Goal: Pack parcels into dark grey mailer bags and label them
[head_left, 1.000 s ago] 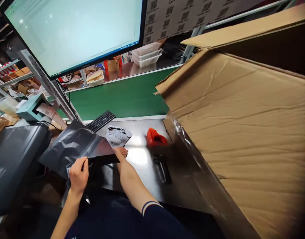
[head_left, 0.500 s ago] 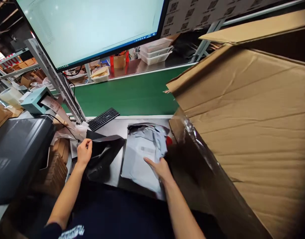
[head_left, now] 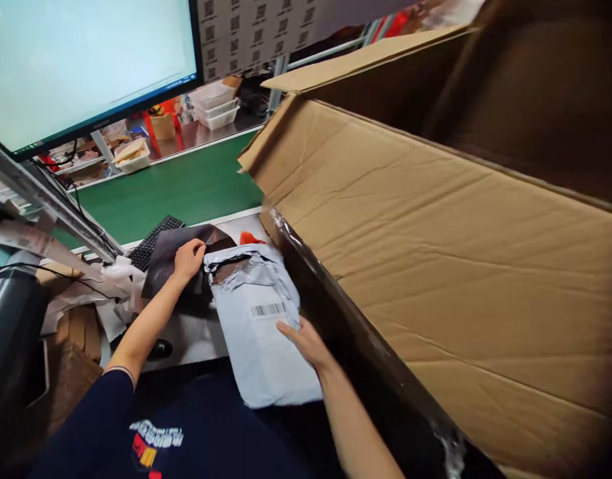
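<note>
Green surface point(head_left: 171, 185) at ten o'clock in the head view, below a lit monitor point(head_left: 86, 66); open carton point(head_left: 436, 266) at three. Torn pale mailer point(head_left: 243, 349) noted at seven o'clock, right hand point(head_left: 308, 340) grasping its right edge beside a barcode label point(head_left: 270, 322). Left hand point(head_left: 189, 259), at nine, pinches a dark plastic bag point(head_left: 163, 256) just beside the mailer's torn end.

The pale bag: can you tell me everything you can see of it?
The bag is pale grey-white, roughly rectangular, and looks like creased plastic. Its top is torn and ragged, with something brownish showing in the opening. A white label with a barcode is on its face. It slants, torn end away from the person. The right hand grips its right edge, thumb in front; the left hand is near its top left corner.
</note>
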The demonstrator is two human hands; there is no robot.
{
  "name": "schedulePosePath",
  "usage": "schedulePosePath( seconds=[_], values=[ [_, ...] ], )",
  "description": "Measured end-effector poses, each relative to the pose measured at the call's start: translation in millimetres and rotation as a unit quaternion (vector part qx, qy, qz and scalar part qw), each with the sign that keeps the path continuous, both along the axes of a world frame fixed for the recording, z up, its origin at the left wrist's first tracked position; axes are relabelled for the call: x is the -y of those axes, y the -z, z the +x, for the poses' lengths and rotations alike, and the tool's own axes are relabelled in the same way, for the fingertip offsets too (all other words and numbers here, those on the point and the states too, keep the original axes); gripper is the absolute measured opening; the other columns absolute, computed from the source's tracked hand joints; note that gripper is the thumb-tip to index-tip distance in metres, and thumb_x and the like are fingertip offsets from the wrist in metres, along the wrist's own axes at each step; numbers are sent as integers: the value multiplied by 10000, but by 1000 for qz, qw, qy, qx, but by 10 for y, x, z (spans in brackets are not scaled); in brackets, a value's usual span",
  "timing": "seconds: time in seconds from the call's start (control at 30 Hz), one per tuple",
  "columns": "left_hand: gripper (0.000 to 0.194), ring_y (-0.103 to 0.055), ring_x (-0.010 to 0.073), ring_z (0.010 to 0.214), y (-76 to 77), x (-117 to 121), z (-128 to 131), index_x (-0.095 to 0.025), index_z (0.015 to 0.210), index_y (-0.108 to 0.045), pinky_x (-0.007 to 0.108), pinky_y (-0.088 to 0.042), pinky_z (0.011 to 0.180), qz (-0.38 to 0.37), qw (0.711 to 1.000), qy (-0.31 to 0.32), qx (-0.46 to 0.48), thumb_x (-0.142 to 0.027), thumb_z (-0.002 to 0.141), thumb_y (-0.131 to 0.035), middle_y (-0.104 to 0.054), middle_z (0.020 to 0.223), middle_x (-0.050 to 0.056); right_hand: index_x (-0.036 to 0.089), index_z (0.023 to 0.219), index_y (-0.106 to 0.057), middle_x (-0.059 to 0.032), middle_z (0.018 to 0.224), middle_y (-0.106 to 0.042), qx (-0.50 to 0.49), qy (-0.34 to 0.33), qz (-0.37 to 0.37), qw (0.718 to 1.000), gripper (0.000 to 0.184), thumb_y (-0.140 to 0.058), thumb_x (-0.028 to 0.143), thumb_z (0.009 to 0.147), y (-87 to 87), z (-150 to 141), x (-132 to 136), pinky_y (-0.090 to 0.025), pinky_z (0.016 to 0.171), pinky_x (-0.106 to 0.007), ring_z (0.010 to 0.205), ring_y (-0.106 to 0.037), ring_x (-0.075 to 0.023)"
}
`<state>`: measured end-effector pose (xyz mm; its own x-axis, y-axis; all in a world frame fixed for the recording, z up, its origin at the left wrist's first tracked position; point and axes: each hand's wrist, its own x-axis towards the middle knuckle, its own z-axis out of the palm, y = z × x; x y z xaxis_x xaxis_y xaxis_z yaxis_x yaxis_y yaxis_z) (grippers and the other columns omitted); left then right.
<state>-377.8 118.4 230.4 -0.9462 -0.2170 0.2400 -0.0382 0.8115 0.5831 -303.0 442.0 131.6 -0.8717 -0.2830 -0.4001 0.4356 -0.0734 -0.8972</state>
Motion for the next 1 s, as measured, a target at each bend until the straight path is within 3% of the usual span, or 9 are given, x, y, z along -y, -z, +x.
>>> schedulePosePath(
  seconds=[0.1,0.23,0.4,0.6,0.77,0.83,0.9,1.0],
  values=[
    [210,-705,203,961,175,-71,16,-198,1035,-772,310,-521,903,16,1000,6,-20,-228,994,-568,-783,1043,78,192,996,-721,-156,974,-803,18,-25,-44,999,676,-941,596,501,24,-90,107,-612,930,-536,936,-763,-365],
    [234,-699,197,946,343,-56,97,-225,1075,-790,289,-515,821,-25,999,22,-11,-285,1017,-572,-754,1064,75,193,1021,-738,-142,1008,-805,52,-57,-77,994,629,-948,553,550,178,-110,167,-607,935,-490,929,-763,-332],
    [242,-705,175,922,592,37,331,-268,1142,-778,248,-489,718,-73,989,124,35,-233,1008,-580,-736,1096,51,173,1016,-737,-129,1003,-801,83,-141,-68,984,628,-951,507,530,381,-266,280,-603,923,-484,894,-757,-306],
    [283,-699,173,857,976,-41,661,-245,1179,-738,247,-487,661,-151,970,184,46,-200,1008,-517,-725,1100,75,180,1010,-737,-93,925,-784,72,-250,-74,963,544,-913,488,597,645,-444,612,-591,919,-454,886,-742,-288],
    [331,-710,180,818,1064,-86,879,-255,1241,-737,253,-512,651,-207,947,240,54,-224,1009,-503,-749,1083,95,184,1026,-727,-80,968,-772,49,-273,-92,956,562,-890,533,617,744,-469,772,-586,923,-434,903,-725,-271],
    [362,-732,212,904,1067,-19,1045,-266,1306,-720,294,-564,753,-213,956,199,43,-234,1014,-510,-759,1147,114,186,1073,-717,-85,985,-777,57,-269,-111,955,582,-889,547,650,763,-473,752,-581,935,-430,913,-732,-272],
    [421,-715,269,1129,1117,73,1250,-266,1394,-674,387,-577,966,-193,976,99,17,-218,999,-538,-724,1306,141,190,1086,-713,-96,977,-780,67,-258,-116,957,603,-899,566,652,788,-477,714,-580,953,-454,922,-741,-290],
    [604,-474,350,1500,1322,166,1483,-207,1493,-583,536,-390,1256,-76,992,-101,-29,-178,893,-647,-532,1580,174,196,1063,-722,-115,969,-783,76,-240,-105,962,653,-934,588,586,848,-479,694,-576,977,-520,924,-745,-327]
  ],
)
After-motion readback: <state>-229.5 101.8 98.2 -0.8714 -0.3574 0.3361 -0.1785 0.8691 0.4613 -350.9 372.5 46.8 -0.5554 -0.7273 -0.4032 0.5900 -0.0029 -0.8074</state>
